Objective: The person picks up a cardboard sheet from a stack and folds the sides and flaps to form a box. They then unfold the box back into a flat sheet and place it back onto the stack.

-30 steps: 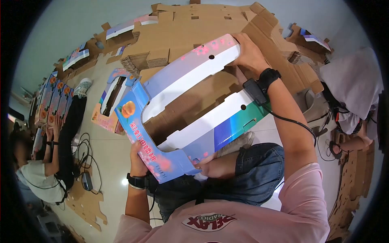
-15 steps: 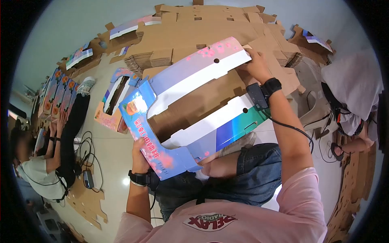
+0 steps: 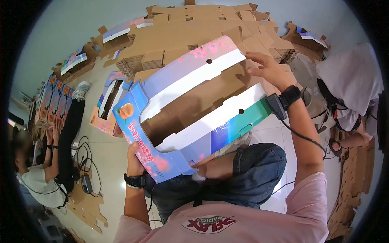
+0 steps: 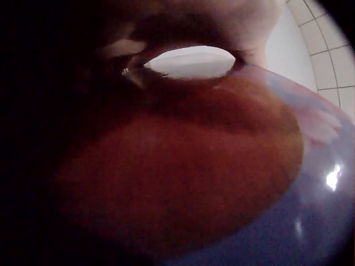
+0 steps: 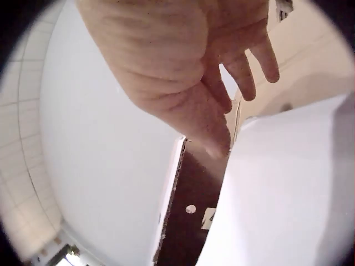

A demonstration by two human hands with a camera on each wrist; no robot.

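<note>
A printed carton (image 3: 178, 81) with a long opening, brown inside, lies tilted above the person's lap in the head view. The left hand (image 3: 135, 162) grips its near blue end panel at the lower left, thumb on the printed face; the fingers behind are hidden. At the carton's far right end the right hand (image 3: 269, 71) is spread with parted fingers, close to the open end. In the right wrist view the right hand (image 5: 188, 72) has its fingers extended over a white flap (image 5: 294, 183). The left wrist view is dark, with the printed surface (image 4: 194, 166) very near.
Stacked flat brown cardboard (image 3: 182, 36) lies beyond the carton. Another printed carton (image 3: 99, 118) stands at the left. Further left, a seated person (image 3: 40, 178) works near a row of cartons (image 3: 52, 101). Cables and a black adapter (image 3: 86, 183) lie on the floor. Someone else sits at the right.
The right hand has come off the carton's far right corner and moved right, its fingers spreading. That end now shows a wider gap between the side panels. The left hand keeps its grip.
</note>
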